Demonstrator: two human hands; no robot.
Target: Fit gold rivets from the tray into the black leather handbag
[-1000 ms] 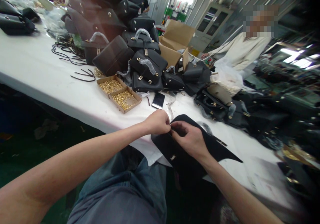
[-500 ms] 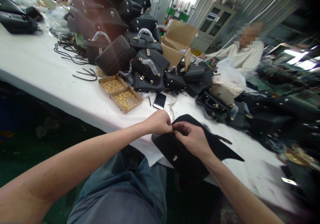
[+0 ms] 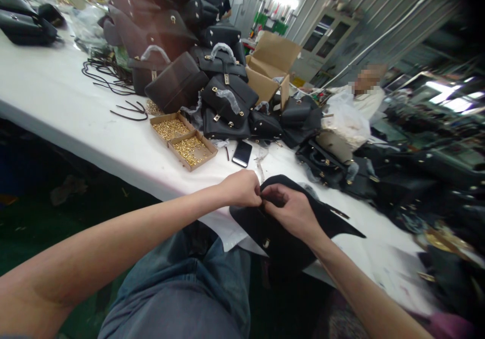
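In the head view, a black bag piece [image 3: 288,228] was seen lying at the near edge of the white worktop [image 3: 76,122], partly overhanging it above the person's lap. Both hands were brought together at its upper edge. The left hand [image 3: 242,188] was closed in a pinch, its grip shut on something too small to be made out at that edge. The right hand [image 3: 291,211] was curled with the fingertips pressed against the same spot, so the bag piece was held between the two grips. One small gold fitting could be seen lower down on the piece, below the right hand.

As a judgement, the work on this piece appeared to be in its middle: one fitting was already in place, and another was being dealt with at the edge; whether it was seated could not be told.

Beyond the left grip, two open cardboard trays of gold fittings [image 3: 184,141] lay side by side. One phone [image 3: 242,153] lay just past both grips. Farther off, a heap of finished black handbags [image 3: 223,101] was piled, too overlapped to be counted exactly, with one open cardboard box [image 3: 271,68] behind it. One other person [image 3: 359,101] was seated across the worktop, well beyond the right grip.
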